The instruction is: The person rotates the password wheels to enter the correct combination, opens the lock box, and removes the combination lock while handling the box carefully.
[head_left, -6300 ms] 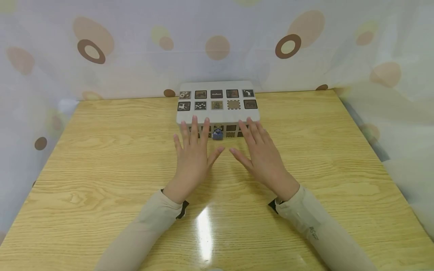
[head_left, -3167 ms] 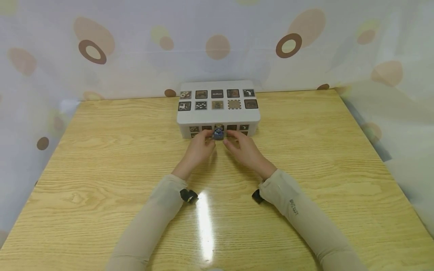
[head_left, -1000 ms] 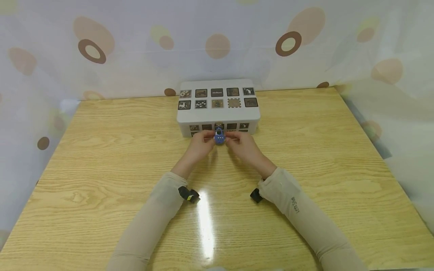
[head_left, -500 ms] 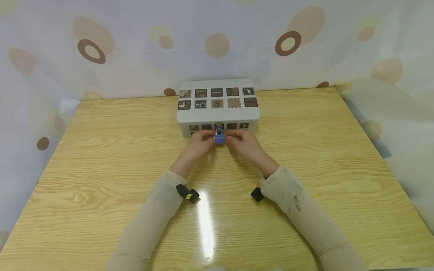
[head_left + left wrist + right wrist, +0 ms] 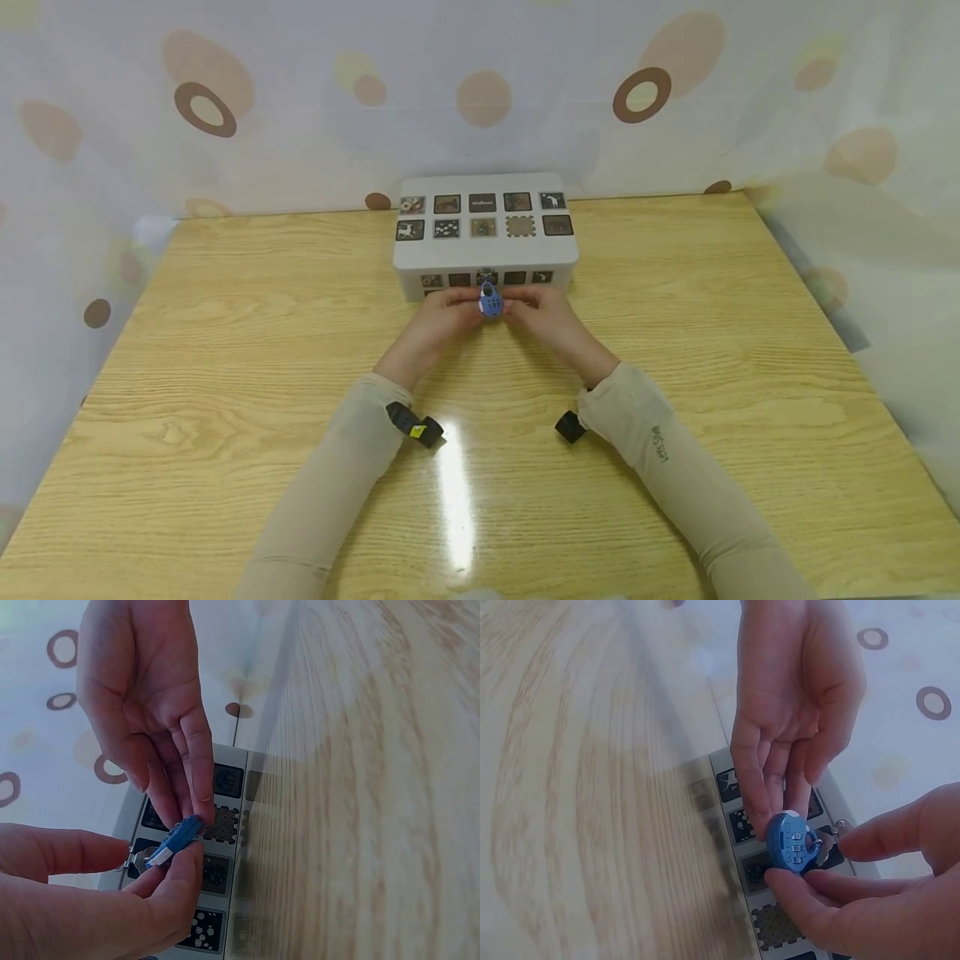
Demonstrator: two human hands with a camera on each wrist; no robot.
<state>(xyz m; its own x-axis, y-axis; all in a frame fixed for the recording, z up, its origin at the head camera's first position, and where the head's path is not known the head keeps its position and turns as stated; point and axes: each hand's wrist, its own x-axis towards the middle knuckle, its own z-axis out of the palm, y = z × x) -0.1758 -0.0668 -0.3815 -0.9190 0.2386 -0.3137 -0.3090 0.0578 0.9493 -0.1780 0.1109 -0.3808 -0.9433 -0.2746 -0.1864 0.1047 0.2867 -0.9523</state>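
Observation:
A small blue combination padlock (image 5: 491,302) hangs at the metal latch on the front of a white box (image 5: 487,250), its number dials showing in the right wrist view. My left hand (image 5: 432,332) pinches the padlock (image 5: 177,841) from the left, thumb and fingers at its edge. From the other side my right hand (image 5: 558,329) holds it with thumb and fingertips. In the right wrist view the shackle of the padlock (image 5: 791,841) meets the latch (image 5: 828,846); whether it is locked I cannot tell.
The box stands at the back of a wooden table (image 5: 262,375), close to a curtain (image 5: 420,108) with brown and beige dots. Curtain also hangs along both sides. Black straps circle both wrists.
Both hands came in from flat spread above the box front to the padlock. They took hold of it and raised its body, turning its dial face upward; lately it has tilted slightly.

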